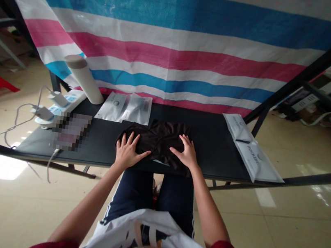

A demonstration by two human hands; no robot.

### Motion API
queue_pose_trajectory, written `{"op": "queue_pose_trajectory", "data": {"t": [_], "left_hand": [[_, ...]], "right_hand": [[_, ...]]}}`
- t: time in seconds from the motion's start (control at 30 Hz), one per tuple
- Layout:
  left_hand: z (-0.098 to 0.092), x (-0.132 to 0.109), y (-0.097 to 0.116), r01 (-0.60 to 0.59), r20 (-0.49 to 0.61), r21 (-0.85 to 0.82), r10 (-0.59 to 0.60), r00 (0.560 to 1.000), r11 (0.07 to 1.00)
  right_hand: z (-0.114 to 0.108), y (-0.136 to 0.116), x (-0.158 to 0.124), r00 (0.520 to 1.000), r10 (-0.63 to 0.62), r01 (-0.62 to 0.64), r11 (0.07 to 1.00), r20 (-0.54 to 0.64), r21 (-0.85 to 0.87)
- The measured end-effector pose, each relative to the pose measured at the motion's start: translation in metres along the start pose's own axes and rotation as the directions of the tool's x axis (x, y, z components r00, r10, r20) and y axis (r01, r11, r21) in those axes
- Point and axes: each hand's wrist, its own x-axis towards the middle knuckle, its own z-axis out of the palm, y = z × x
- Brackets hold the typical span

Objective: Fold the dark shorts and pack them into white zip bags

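A crumpled piece of dark brown cloth [158, 143] lies at the middle of the black table [214, 148], near its front edge. My left hand [126, 153] rests palm down on the cloth's left part, fingers spread. My right hand [186, 153] lies flat on its right part, also with spread fingers. Neither hand visibly grips the fabric. Beyond the cloth are white flat packets [127, 108], and more white printed packets [250, 147] lie at the table's right end.
A tall beige cylinder [84, 79] lies tilted at the back left, beside a white power strip [63, 109] with plugs and cables. A pixelated flat object [71, 130] sits on the table. A striped tarp [177, 43] hangs behind; black metal table frame bars run along the sides.
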Motion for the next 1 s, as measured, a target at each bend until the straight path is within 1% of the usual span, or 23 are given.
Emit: {"op": "queue_pose_trajectory", "data": {"t": [0.07,0.1,0.13,0.2,0.27,0.3,0.37,0.47,0.53,0.6,0.7,1.0], "left_hand": [[-0.002,0.002,-0.003,-0.005,-0.018,-0.033,0.004,1.000,0.999],[-0.004,0.003,-0.007,-0.013,-0.043,-0.056,0.010,0.999,0.998],[-0.007,0.004,-0.011,-0.024,-0.079,-0.080,0.018,0.997,0.997],[-0.014,0.008,-0.024,-0.037,-0.165,-0.112,0.018,0.986,0.993],[-0.021,0.012,-0.041,-0.021,-0.224,-0.117,-0.006,0.975,0.993],[-0.023,0.015,-0.051,-0.008,-0.233,-0.115,-0.019,0.972,0.993],[-0.027,0.021,-0.072,0.003,-0.223,-0.109,-0.027,0.975,0.994],[-0.027,0.028,-0.099,0.017,-0.184,-0.099,-0.035,0.982,0.995],[-0.023,0.031,-0.111,0.042,-0.156,-0.101,-0.058,0.986,0.994],[-0.019,0.033,-0.117,0.060,-0.128,-0.094,-0.072,0.989,0.994],[-0.013,0.034,-0.119,0.055,-0.114,-0.050,-0.060,0.992,0.997],[-0.011,0.032,-0.117,0.020,-0.128,0.039,-0.014,0.992,0.999]], "right_hand": [[-0.008,0.008,0.002,0.995,0.043,-0.026,0.982,-0.089,0.186],[-0.013,0.014,0.003,0.988,0.073,-0.037,0.967,-0.134,0.254],[-0.020,0.020,0.003,0.978,0.106,-0.050,0.955,-0.177,0.294],[-0.035,0.036,0.003,0.953,0.166,-0.088,0.952,-0.254,0.293],[-0.051,0.054,0.001,0.933,0.200,-0.139,0.967,-0.299,0.214],[-0.059,0.063,-0.001,0.929,0.210,-0.169,0.974,-0.306,0.154],[-0.072,0.082,-0.006,0.931,0.228,-0.239,0.971,-0.283,-0.004],[-0.083,0.104,-0.015,0.937,0.281,-0.333,0.901,-0.208,-0.280],[-0.084,0.112,-0.020,0.937,0.309,-0.349,0.834,-0.161,-0.427],[-0.083,0.115,-0.022,0.936,0.327,-0.345,0.785,-0.128,-0.514],[-0.080,0.114,-0.023,0.931,0.347,-0.346,0.744,-0.112,-0.571],[-0.079,0.114,-0.022,0.929,0.357,-0.339,0.715,-0.098,-0.612]]}}
